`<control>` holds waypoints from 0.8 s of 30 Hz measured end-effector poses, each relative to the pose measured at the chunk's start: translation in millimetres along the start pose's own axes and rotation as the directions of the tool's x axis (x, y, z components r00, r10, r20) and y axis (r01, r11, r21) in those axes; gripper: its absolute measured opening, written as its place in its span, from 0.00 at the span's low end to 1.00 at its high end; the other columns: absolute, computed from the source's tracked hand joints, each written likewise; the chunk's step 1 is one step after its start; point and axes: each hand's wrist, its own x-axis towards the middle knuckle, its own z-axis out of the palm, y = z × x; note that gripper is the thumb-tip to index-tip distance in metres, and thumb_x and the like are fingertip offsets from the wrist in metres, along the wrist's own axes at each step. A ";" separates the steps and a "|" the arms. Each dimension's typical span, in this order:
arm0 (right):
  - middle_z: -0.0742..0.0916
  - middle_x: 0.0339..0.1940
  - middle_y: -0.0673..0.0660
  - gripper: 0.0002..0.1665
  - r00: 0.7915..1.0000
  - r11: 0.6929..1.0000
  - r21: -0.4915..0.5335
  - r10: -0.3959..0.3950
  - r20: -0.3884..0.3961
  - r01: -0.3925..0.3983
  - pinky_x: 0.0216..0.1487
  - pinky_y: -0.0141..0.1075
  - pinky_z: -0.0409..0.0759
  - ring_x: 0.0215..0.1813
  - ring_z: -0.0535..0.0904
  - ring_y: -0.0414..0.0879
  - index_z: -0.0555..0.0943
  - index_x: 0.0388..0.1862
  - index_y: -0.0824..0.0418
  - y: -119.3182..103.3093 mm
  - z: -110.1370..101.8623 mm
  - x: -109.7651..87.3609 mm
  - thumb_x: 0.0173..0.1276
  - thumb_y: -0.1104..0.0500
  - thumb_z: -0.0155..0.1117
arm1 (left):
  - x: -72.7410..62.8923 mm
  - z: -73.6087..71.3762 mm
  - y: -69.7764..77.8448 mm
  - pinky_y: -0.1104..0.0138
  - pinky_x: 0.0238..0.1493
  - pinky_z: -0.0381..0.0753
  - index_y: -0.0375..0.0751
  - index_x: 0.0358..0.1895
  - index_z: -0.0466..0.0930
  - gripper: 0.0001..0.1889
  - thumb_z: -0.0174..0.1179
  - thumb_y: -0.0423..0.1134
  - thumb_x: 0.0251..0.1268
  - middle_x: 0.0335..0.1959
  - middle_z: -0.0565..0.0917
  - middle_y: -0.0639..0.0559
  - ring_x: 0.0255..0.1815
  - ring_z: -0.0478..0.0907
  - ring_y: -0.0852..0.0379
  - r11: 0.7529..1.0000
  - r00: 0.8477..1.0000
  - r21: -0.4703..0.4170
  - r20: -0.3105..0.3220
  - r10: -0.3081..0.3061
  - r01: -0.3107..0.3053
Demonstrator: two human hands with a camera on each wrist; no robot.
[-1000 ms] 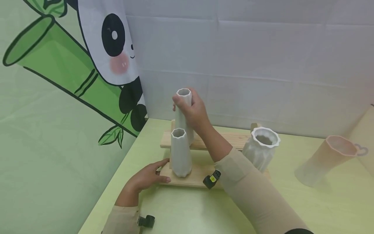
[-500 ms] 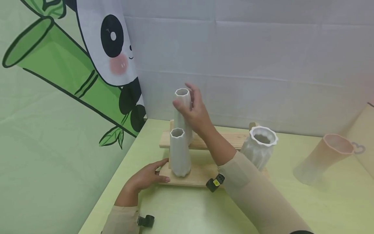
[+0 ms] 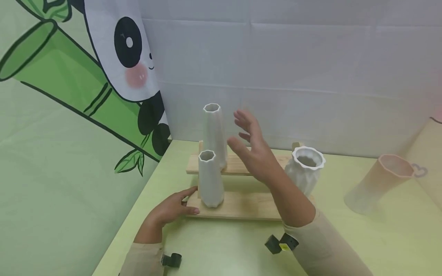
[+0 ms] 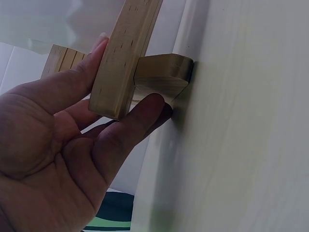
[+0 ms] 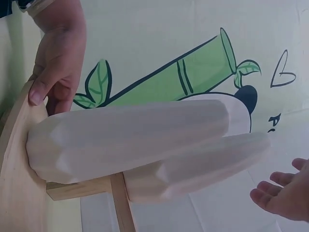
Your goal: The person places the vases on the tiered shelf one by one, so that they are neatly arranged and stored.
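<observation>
My left hand point(image 3: 170, 209) grips the left end of the lower board of a two-step wooden stand point(image 3: 246, 205); the left wrist view shows its fingers and thumb on both sides of the board's end point(image 4: 123, 63). A slim white fluted vase point(image 3: 211, 184) stands upright on the lower step. Behind it, a similar white vase point(image 3: 214, 130) stands on the upper step. My right hand point(image 3: 257, 161) hovers to the right of that rear vase, apart from it, fingers loosely spread and holding nothing. In the right wrist view, both vases lie left of my right hand point(image 5: 289, 195).
A wide white vase point(image 3: 305, 168) with a ruffled rim is at the stand's right end, its base hidden by my right forearm. Farther right, a pink-and-white vase point(image 3: 378, 184) stands on the table point(image 3: 221, 245). A pale backdrop point(image 3: 293, 69) rises behind.
My right hand has let go of the rear vase and moved right and toward me. The vase stays upright on the upper step. My left hand has kept its hold on the stand.
</observation>
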 end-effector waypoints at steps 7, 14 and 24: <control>0.62 0.77 0.47 0.40 0.986 0.993 0.016 -0.117 0.116 0.116 0.72 0.51 0.64 0.77 0.59 0.50 0.53 0.77 0.51 -3.6 -22.4 -40.9 0.74 0.39 0.54 | -0.1 0.0 0.7 0.42 0.65 0.68 0.57 0.74 0.64 0.46 0.75 0.49 0.47 0.73 0.67 0.42 0.66 0.73 0.40 1.000 1.000 -0.014 0.003 -0.002 0.003; 0.64 0.77 0.55 0.38 0.981 0.983 0.051 -0.182 0.071 0.179 0.69 0.40 0.70 0.75 0.63 0.56 0.53 0.77 0.58 -2.6 -42.7 -77.5 0.75 0.53 0.57 | -1.4 0.5 -0.1 0.42 0.64 0.69 0.58 0.74 0.64 0.46 0.75 0.50 0.47 0.73 0.67 0.42 0.66 0.73 0.39 1.000 1.000 -0.025 0.010 -0.007 0.007; 0.67 0.72 0.70 0.36 0.928 0.908 0.220 -0.372 0.037 0.356 0.62 0.39 0.76 0.69 0.72 0.57 0.50 0.74 0.76 3.3 -61.2 -107.5 0.76 0.62 0.52 | -7.9 -6.8 -6.3 0.43 0.65 0.68 0.56 0.75 0.62 0.47 0.75 0.50 0.47 0.74 0.66 0.42 0.65 0.74 0.41 1.000 1.000 -0.030 0.016 -0.001 0.001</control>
